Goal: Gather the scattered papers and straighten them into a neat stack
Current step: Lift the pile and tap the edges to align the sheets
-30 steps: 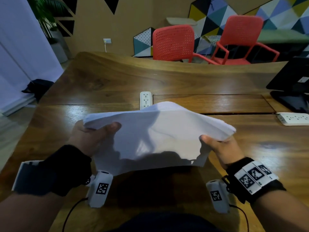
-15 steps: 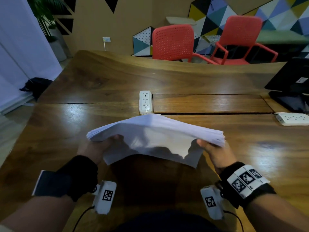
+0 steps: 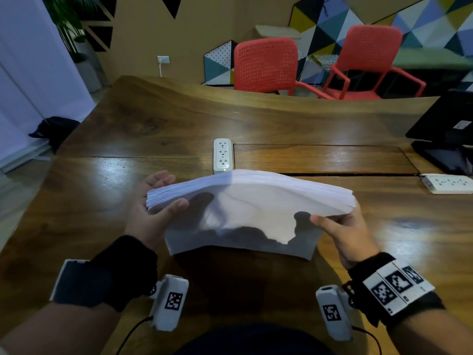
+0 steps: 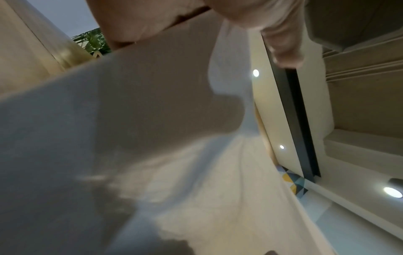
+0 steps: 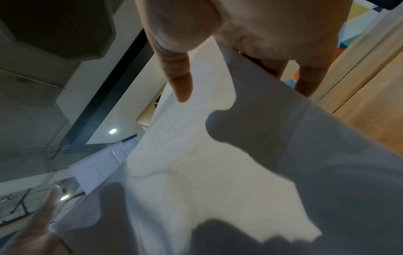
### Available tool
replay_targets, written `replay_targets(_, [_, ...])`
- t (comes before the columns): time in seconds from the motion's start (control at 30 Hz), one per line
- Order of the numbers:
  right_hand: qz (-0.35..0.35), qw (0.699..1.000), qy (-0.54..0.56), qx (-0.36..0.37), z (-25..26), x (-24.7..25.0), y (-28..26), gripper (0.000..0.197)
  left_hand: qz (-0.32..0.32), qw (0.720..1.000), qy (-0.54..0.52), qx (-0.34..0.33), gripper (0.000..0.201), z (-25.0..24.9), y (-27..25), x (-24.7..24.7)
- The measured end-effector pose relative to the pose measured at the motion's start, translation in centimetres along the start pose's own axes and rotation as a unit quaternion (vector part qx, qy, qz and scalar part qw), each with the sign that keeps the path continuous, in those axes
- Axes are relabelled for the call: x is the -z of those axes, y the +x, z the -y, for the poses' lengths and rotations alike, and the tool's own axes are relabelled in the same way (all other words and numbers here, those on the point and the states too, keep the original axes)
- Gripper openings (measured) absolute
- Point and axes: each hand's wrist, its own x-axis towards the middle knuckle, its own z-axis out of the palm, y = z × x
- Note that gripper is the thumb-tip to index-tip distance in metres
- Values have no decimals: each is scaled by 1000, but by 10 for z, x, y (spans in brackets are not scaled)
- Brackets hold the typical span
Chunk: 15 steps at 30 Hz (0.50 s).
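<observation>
A thick stack of white papers (image 3: 245, 206) is held above the wooden table (image 3: 84, 206), tilted with its face toward me and bowed upward in the middle. My left hand (image 3: 166, 196) holds the stack's left end, thumb on the front and fingers (image 3: 160, 179) spread behind it. At the right end my right hand (image 3: 332, 222) pinches it the same way, with those fingers hidden. The left wrist view shows the paper (image 4: 152, 138) under the thumb (image 4: 283, 48). In the right wrist view the thumb (image 5: 180, 81) presses on the sheet (image 5: 196, 163).
A white power strip (image 3: 222, 156) lies just beyond the stack beside a recessed panel (image 3: 320, 158). A second strip (image 3: 448, 184) and a black screen on a stand (image 3: 445, 134) are at the right. Two red chairs (image 3: 266, 65) stand past the far edge.
The stack tipped away and dropped lower than a second ago, and its sheets now line up more evenly. My left fingers have spread out behind the left end.
</observation>
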Motion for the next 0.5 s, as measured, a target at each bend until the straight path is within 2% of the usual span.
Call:
replay_targets(0.07, [-1,1000,6,4,0,-1,0,127,-17,1000,-22,-8,81,-1,2,-4])
replay_targets(0.1, [-2,1000,8,7,0,-2,1,127,-30,999,-25,-6,68,-1,3,-6])
replay_targets(0.17, [-3,1000,2,8,1,-1,2,125,-69,998,-16,5,30,-2,5,-9])
replay_targets(0.2, [-6,1000,-2,10,1,0,3,125,-88,996,-10,18,17,-2,6,-9])
replay_targets(0.23, [-9,1000,-6,11,1,0,4,124,-97,995,-13,27,15,0,7,-8])
replay_targets(0.3, [-5,1000,-11,21,2,-1,4,123,-81,996,-17,37,26,2,9,-7])
replay_targets(0.4, [5,1000,-5,26,5,-3,5,116,-63,996,-39,47,31,3,11,-4])
replay_targets(0.5, [24,999,5,25,7,-4,6,105,-43,998,-44,30,54,5,10,1])
